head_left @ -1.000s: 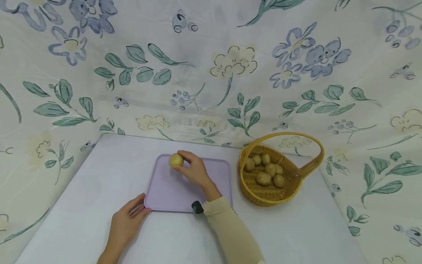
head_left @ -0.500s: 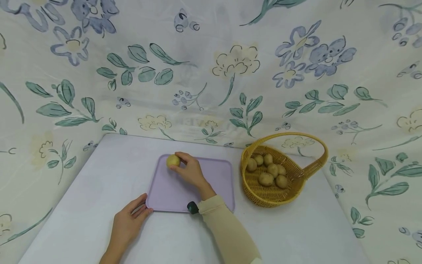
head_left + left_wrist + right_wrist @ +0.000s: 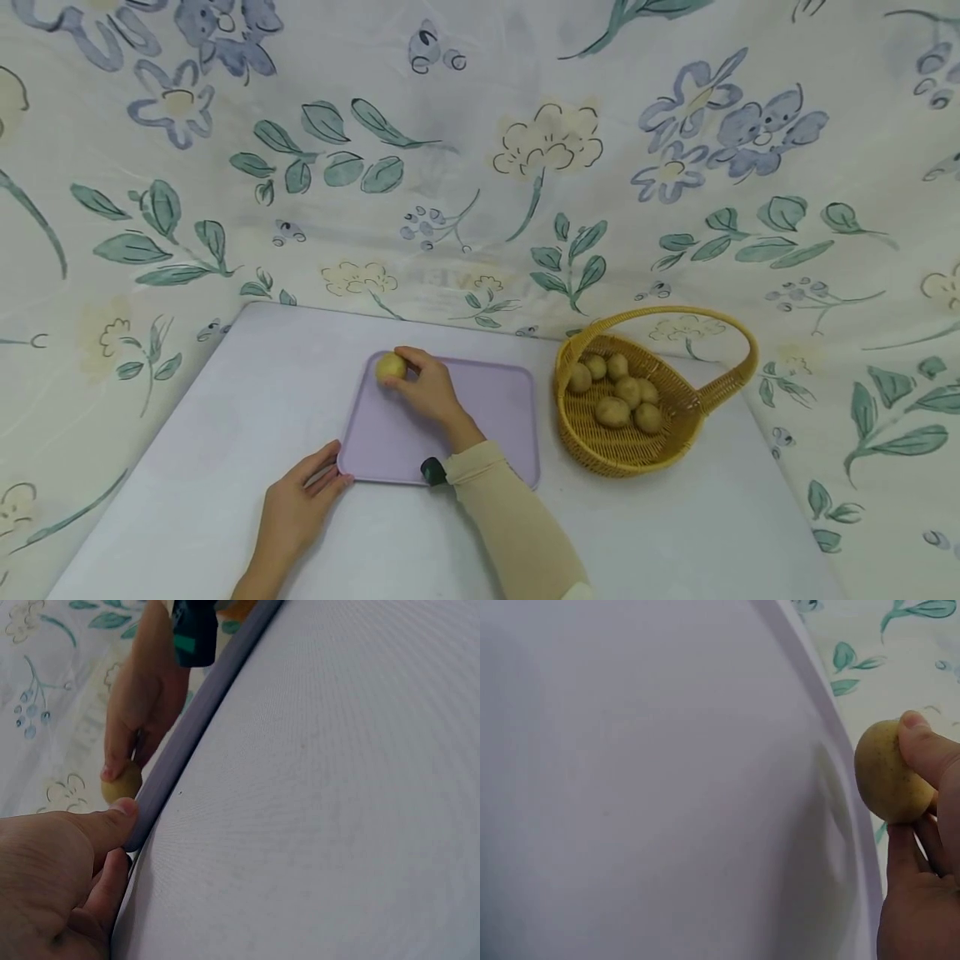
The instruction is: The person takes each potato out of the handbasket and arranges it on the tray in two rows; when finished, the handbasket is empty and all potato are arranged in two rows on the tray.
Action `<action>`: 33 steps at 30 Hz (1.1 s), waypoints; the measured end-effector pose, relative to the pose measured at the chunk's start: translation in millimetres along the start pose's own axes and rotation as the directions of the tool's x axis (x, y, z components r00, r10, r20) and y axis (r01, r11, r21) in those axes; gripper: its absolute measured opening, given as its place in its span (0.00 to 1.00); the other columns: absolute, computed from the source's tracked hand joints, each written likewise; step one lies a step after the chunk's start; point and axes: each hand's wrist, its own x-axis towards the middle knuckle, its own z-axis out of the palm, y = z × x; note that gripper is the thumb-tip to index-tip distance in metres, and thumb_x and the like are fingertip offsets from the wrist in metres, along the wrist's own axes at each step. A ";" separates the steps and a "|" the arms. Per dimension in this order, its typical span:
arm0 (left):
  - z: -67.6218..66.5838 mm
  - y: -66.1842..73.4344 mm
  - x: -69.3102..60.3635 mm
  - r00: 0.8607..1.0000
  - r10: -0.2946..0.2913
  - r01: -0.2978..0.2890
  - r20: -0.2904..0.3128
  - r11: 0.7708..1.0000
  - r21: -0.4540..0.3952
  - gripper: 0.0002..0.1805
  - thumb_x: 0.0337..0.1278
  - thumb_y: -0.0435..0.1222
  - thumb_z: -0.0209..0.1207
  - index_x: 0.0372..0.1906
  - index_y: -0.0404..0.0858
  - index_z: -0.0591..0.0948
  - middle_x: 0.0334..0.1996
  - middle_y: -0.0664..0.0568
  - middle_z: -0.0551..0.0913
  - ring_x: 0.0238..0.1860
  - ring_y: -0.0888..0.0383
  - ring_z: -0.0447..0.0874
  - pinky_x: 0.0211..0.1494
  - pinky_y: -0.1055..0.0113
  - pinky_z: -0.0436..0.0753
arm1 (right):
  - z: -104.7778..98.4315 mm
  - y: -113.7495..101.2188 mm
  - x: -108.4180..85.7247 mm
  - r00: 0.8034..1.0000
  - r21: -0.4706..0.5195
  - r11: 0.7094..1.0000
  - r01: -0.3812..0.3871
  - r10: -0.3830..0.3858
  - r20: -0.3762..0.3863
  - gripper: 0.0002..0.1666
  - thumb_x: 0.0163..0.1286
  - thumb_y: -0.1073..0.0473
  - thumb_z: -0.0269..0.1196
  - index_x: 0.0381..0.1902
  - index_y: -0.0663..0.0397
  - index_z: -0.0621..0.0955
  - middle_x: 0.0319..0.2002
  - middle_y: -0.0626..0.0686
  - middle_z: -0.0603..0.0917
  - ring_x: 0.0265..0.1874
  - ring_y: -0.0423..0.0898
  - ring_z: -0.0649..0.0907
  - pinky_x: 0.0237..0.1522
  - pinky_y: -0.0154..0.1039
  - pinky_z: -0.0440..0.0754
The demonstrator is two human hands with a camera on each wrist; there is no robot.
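Right hand [image 3: 431, 387] pinching a potato [image 3: 390, 367] at the far left corner of the tray [image 3: 487, 408]; left hand [image 3: 296, 508] gripping its near left corner. Beside the tray stands a basket [image 3: 607, 457] of potatoes; floral cloth [image 3: 450, 108] behind. The sleeve [image 3: 517, 517] hides part of the near rim; whether the potato touches the tray is unclear.

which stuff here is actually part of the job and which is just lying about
Part of the job:
- oval yellow-brown potato, in the right hand
- lilac rectangular tray, near corner held by the left hand
- probably the yellow wicker basket of similar brown potatoes

Just surroundings:
- smooth white tabletop
- floral-patterned white cloth behind
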 end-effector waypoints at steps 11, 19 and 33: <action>-5.4 4.0 -1.0 1.000 -0.021 0.021 0.015 0.999 0.027 0.31 0.53 0.26 0.72 0.64 0.29 0.78 0.58 0.34 0.84 0.56 0.40 0.86 0.49 0.92 0.81 | 9.1 -8.4 1.3 0.999 -0.008 1.000 -0.029 0.029 0.024 0.34 0.63 0.58 0.75 0.66 0.57 0.79 0.66 0.56 0.81 0.66 0.50 0.81 0.71 0.33 0.80; -6.6 0.9 -0.3 1.000 -0.002 0.002 0.021 1.000 0.024 0.31 0.54 0.28 0.72 0.64 0.29 0.79 0.59 0.35 0.84 0.54 0.60 0.87 0.50 0.91 0.82 | 12.2 -9.3 1.3 0.999 -0.089 0.995 -0.052 0.054 0.011 0.32 0.63 0.58 0.75 0.65 0.53 0.80 0.66 0.54 0.82 0.67 0.48 0.79 0.73 0.36 0.78; -0.2 1.5 0.1 1.000 0.012 -0.012 0.006 1.000 -0.002 0.31 0.51 0.24 0.72 0.63 0.28 0.78 0.58 0.33 0.84 0.56 0.40 0.85 0.50 0.90 0.82 | 11.0 -8.9 0.6 0.996 -0.085 0.993 -0.085 0.083 -0.024 0.34 0.59 0.60 0.78 0.64 0.53 0.81 0.64 0.53 0.83 0.64 0.48 0.81 0.70 0.35 0.80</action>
